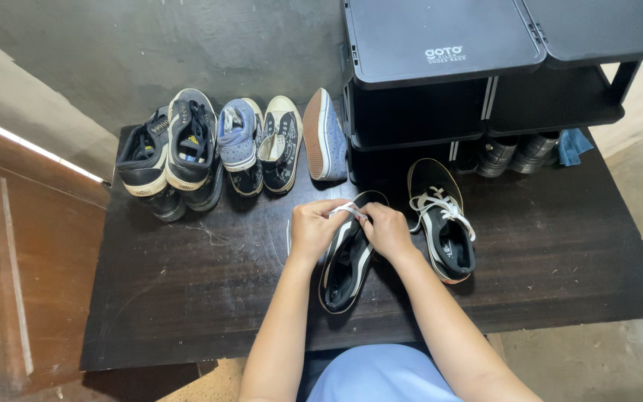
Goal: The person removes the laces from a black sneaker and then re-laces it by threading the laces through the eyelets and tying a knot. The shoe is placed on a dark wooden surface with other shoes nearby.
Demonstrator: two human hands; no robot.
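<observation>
A black sneaker with a white side stripe (349, 260) lies on the dark wooden table (187, 298) right in front of me. Both hands work at its white laces (351, 209). My left hand (312, 227) pinches one end of the lace at the shoe's left side. My right hand (386, 229) pinches the other end on the right. The matching black sneaker (444, 227) stands just to the right, its white laces tied.
Along the table's back edge stand a stacked black pair (169, 156), a blue and dark pair (258, 145) and a blue shoe (327, 138) on its side. A black plastic shoe rack (440, 67) fills the back right, with dark shoes (511, 152) on its lowest shelf.
</observation>
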